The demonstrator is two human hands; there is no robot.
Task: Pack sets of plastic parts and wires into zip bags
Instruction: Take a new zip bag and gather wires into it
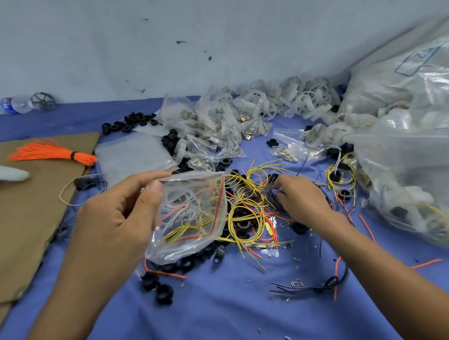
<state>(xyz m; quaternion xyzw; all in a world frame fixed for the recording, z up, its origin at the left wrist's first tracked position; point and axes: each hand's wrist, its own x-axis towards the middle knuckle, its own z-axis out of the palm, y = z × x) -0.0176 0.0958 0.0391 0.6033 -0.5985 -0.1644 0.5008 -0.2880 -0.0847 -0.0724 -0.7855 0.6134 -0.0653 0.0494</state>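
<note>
Your left hand pinched the zip bag at centre frame, mouth turned toward the wire pile for easy loading; your right hand, just right, seemingly clutched dark wires.

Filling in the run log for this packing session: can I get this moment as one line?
left hand: holds zip bag with wires inside | right hand: pinches dark wires at wire pile | surface: blue cloth

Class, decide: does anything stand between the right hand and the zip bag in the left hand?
Nothing visible blocks it. Between the right hand and the zip bag only loose yellow wires lie on the cloth.
</note>
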